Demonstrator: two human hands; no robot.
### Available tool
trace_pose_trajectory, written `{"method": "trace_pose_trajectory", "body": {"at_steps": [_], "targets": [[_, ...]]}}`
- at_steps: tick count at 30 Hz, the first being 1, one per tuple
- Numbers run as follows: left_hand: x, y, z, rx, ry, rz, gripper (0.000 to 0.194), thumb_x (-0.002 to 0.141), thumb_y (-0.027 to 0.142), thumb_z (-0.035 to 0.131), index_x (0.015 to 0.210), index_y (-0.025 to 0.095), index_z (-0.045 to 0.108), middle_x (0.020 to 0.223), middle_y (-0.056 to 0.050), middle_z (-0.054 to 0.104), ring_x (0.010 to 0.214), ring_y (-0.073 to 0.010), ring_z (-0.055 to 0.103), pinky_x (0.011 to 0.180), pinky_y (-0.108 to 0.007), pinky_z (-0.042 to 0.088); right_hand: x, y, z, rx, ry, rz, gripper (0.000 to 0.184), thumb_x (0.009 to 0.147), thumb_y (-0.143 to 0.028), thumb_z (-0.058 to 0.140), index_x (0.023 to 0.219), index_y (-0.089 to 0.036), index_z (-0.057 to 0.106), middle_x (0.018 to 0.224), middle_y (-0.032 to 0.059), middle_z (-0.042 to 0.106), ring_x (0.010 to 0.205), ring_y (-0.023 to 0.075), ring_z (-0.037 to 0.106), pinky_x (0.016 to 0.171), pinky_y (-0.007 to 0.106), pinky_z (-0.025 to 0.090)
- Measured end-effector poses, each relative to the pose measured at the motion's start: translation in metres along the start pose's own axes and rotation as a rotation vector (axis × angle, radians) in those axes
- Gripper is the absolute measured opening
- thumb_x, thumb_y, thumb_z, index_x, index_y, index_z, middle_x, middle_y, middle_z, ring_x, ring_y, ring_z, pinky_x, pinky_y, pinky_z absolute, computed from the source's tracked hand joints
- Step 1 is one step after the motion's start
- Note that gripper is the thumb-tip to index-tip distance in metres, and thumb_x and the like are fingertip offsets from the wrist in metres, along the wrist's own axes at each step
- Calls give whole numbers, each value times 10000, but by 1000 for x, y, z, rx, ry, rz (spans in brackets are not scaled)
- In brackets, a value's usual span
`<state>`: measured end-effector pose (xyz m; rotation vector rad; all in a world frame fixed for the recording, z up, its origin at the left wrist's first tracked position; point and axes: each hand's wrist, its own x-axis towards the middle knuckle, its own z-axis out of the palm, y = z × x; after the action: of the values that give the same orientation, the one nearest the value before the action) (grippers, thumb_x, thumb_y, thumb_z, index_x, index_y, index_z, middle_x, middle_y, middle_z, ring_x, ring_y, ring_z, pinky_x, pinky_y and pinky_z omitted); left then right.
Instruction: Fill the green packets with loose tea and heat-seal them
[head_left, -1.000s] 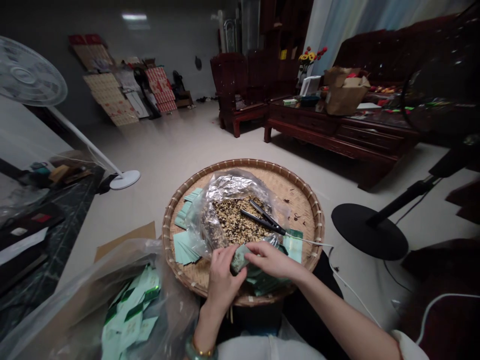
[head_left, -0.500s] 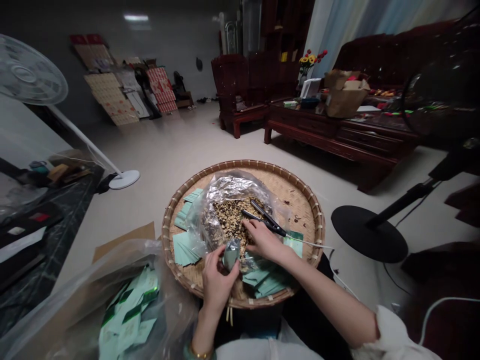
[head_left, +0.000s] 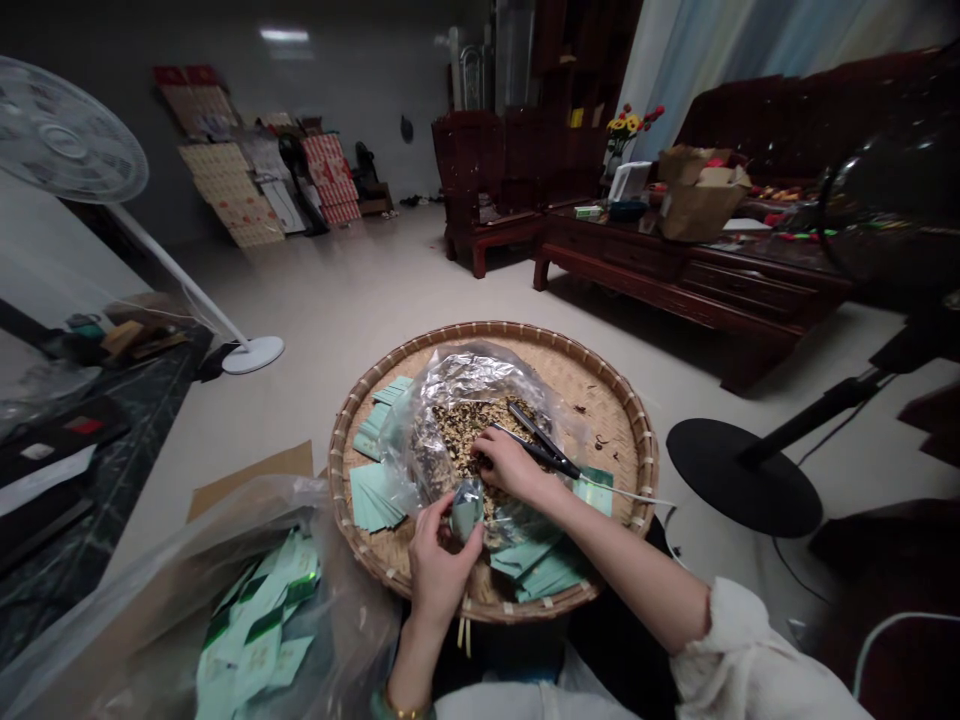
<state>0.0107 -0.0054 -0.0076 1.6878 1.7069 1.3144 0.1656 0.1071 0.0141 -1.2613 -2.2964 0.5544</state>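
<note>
Pinching green pouch in left hand. With right hand at dried mix just beyond that grip, cannot tell if pinching any. Best hold pouch steady, close to mix.

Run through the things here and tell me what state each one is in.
Green packet: held, top apparently open
Left grip: closed on the green packet
Right grip: fingers at the dry mix, can't tell if pinching
Clear bag: open, dry mix inside
Black corded tongs: arms spread apart
Large plastic bag: holding more packets
Paper bag: open at top
White fan: standing, can't tell whether running
</note>
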Motion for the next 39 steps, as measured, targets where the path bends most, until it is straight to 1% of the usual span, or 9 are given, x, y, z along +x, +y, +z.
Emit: {"method": "trace_pose_trajectory", "body": {"at_steps": [5, 9, 12, 14, 17, 22, 27, 31, 39], "targets": [[2, -1, 0, -8, 28, -4, 429, 696, 351, 680, 1073, 161, 600, 920, -90, 640, 781, -200, 629, 649, -301, 533, 1, 5, -8, 282, 86, 101, 269, 608, -35, 618, 834, -169, 678, 849, 28, 654, 793, 166, 574, 745, 267, 425], [8, 3, 0, -22, 45, -12, 427, 691, 352, 679, 1068, 164, 607, 931, -91, 645, 774, -197, 629, 670, -311, 532, 2, 7, -13, 699, 53, 346, 198, 629, -154, 638, 825, -164, 659, 728, -11, 637, 661, 141, 565, 649, 264, 457], [14, 9, -2, -2, 36, -34, 433, 678, 364, 681, 1057, 163, 617, 906, -87, 648, 742, -196, 628, 648, -314, 530, 2, 4, -19, 1035, 25, 486, 266, 609, -266, 695, 847, -171, 621, 714, -29, 608, 635, 123, 561, 603, 250, 474], [19, 13, -2, 37, 20, -34, 427, 666, 349, 686, 1048, 170, 622, 893, -81, 647, 748, -204, 626, 634, -317, 526, 4, 0, -28, 1104, 37, 493, 315, 576, -289, 734, 841, -168, 614, 740, -26, 608, 650, 112, 561, 603, 235, 472], [28, 17, 0, 96, 1, -15, 397, 653, 298, 687, 1029, 191, 625, 891, -70, 655, 771, -216, 621, 648, -336, 521, 8, -9, -47, 1030, 87, 400, 335, 583, -291, 751, 859, -149, 624, 761, -13, 612, 646, 96, 545, 605, 219, 455], [41, 23, 11, 81, -13, -12, 384, 640, 261, 691, 1012, 193, 621, 913, -71, 674, 804, -231, 618, 690, -365, 510, 14, -28, -70, 758, 200, 188, 274, 690, -273, 683, 928, -142, 643, 739, -7, 615, 639, 107, 537, 610, 242, 450], [50, 30, 18, 29, 7, -59, 413, 639, 257, 690, 1039, 192, 614, 928, -71, 676, 808, -221, 626, 701, -352, 502, 10, -43, -75, 511, 248, 12, 205, 709, -163, 668, 913, -185, 677, 959, 39, 672, 898, 168, 600, 807, 315, 469], [54, 29, 21, -20, 27, -69, 410, 635, 263, 689, 1034, 197, 623, 915, -61, 677, 796, -204, 631, 697, -330, 500, 7, -46, -78, 432, 229, -45, 229, 709, -102, 658, 916, -197, 680, 999, 41, 678, 952, 171, 608, 857, 329, 469], [55, 25, 25, -59, 11, -68, 480, 622, 240, 696, 1085, 191, 578, 952, -67, 653, 857, -217, 617, 769, -358, 485, 8, -41, -82, 307, 73, -64, 291, 677, -12, 625, 902, -186, 690, 967, 35, 691, 929, 176, 621, 854, 330, 467]]}}
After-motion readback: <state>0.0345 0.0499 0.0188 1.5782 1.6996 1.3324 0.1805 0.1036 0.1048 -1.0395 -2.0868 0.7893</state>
